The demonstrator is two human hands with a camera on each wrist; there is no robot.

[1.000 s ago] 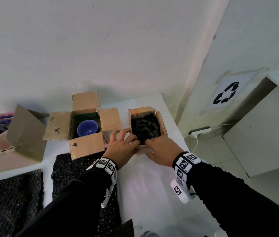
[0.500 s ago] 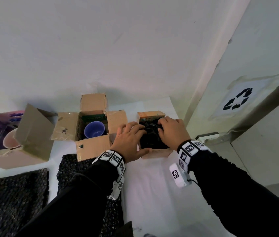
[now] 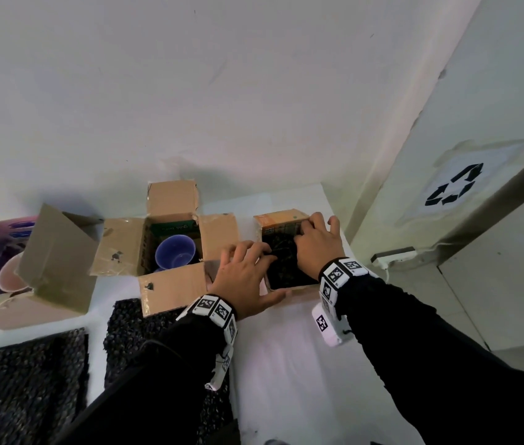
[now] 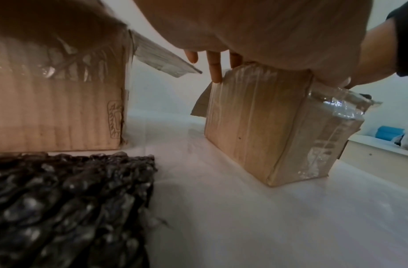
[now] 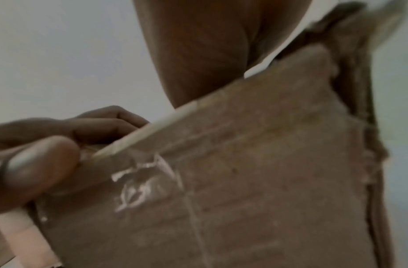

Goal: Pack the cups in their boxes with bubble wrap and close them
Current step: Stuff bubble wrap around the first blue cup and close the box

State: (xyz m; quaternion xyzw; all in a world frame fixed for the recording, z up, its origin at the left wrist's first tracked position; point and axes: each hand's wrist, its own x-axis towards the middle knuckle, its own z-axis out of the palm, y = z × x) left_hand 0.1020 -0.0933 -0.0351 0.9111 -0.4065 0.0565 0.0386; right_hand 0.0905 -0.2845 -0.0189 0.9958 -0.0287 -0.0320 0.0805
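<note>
A small cardboard box (image 3: 281, 220) stuffed with black bubble wrap (image 3: 283, 268) stands on the white table (image 3: 286, 364) at the right. My left hand (image 3: 244, 277) holds its near left corner, fingers (image 4: 215, 72) over the left edge and thumb (image 5: 37, 168) against the front flap. My right hand (image 3: 315, 248) lies over the box's right side, its fingers bent onto the far orange-printed flap. The cup inside is hidden. Left of it a larger box (image 3: 170, 239) with its flaps spread out holds a blue cup (image 3: 175, 256).
A third box (image 3: 52, 258) at the far left stands beside a pink cup (image 3: 10, 277). Two black bubble wrap sheets (image 3: 23, 380) (image 3: 132, 332) lie near the front edge. The wall is close behind; a power strip (image 3: 392, 255) lies on the floor at the right.
My right hand has moved from the box's near edge across the bubble wrap to the far flap. My left hand has shifted onto the near left corner, thumb along the front.
</note>
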